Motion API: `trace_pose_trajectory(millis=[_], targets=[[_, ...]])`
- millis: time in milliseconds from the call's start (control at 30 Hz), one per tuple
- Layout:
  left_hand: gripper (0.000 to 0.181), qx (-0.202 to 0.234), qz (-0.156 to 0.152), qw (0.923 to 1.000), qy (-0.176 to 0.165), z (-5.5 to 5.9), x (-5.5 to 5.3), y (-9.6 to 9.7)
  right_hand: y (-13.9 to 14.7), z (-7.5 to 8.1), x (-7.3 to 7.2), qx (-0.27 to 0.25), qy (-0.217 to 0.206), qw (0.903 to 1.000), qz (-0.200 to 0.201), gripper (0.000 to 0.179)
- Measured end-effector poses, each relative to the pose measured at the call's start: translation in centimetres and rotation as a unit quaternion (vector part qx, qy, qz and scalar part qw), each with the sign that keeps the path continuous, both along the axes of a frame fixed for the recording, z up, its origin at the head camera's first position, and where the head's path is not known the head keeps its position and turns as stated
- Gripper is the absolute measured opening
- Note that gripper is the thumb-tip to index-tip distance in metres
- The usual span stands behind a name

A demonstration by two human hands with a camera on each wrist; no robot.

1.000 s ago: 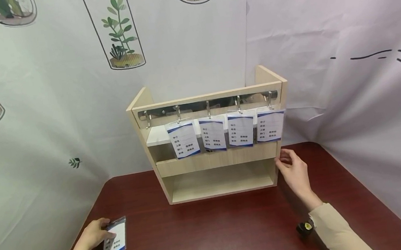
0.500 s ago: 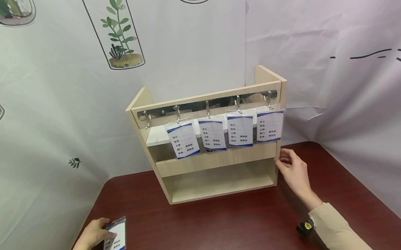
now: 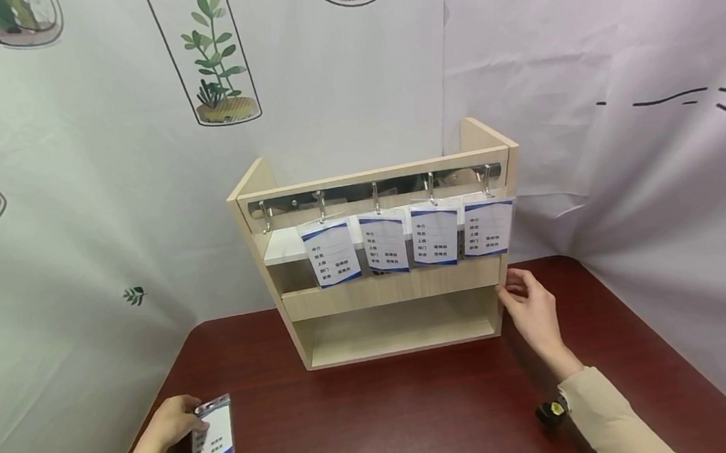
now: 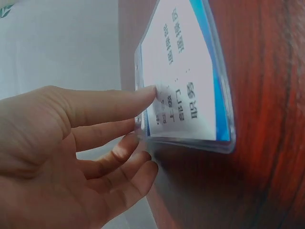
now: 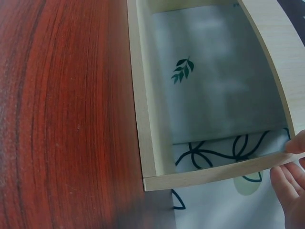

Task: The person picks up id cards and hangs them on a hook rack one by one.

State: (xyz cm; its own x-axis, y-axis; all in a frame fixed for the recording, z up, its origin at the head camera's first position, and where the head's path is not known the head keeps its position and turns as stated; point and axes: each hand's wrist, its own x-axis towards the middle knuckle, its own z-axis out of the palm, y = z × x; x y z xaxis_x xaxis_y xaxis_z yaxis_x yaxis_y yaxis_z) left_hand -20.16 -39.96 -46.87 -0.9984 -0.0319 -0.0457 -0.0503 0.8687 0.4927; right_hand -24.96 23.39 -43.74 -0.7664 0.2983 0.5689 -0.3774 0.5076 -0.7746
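Note:
My left hand (image 3: 170,428) pinches a badge card (image 3: 212,436) in a clear sleeve, white with blue edges and printed lines, at the table's left side. In the left wrist view the thumb lies on the face of the badge card (image 4: 181,81) and the fingers are behind it; its lower edge is close over the table. My right hand (image 3: 532,306) grips the right side panel of a light wooden shelf (image 3: 390,294). The right wrist view shows thumb and fingers of the right hand (image 5: 290,186) on either side of the panel edge (image 5: 214,174).
Several similar badge cards (image 3: 386,242) hang from hooks on a metal rail (image 3: 346,193) across the shelf front. The leftmost hook (image 3: 265,216) bears no card. The dark red table (image 3: 384,423) extends in front, with a white printed curtain (image 3: 348,88) behind and at the sides.
The badge card in my left hand has tilted and shifted slightly, showing more of its top edge. My right hand and the shelf stay in place.

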Motion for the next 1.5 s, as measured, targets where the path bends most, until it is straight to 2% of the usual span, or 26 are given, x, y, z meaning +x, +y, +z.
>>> trace_pose_trajectory(millis=[200,300,700,933,1233,1500], targets=[[0.030,0.017,0.017,0.9997,0.001,0.1,0.3,0.2,0.0,0.0,0.0,-0.002,0.000,1.0000,0.003,0.032],[0.029,0.019,0.026,0.9995,0.002,0.1,0.3,0.3,0.0,0.0,0.0,-0.002,-0.003,1.0000,0.002,0.031],[0.030,0.016,0.018,0.9995,0.022,0.3,0.5,0.2,0.0,0.0,-0.2,0.001,0.007,1.0000,0.003,0.031],[0.025,0.032,0.022,0.9984,0.041,1.6,0.5,0.6,0.0,0.0,-0.3,-0.004,0.007,1.0000,0.003,0.032],[0.020,0.029,0.015,0.9964,0.078,3.1,0.6,1.4,0.0,-0.1,-0.2,0.000,0.003,1.0000,0.001,0.032],[0.015,0.041,-0.021,0.9910,0.126,4.3,1.1,3.3,0.1,-0.1,-0.1,0.002,-0.001,1.0000,-0.004,0.032]])
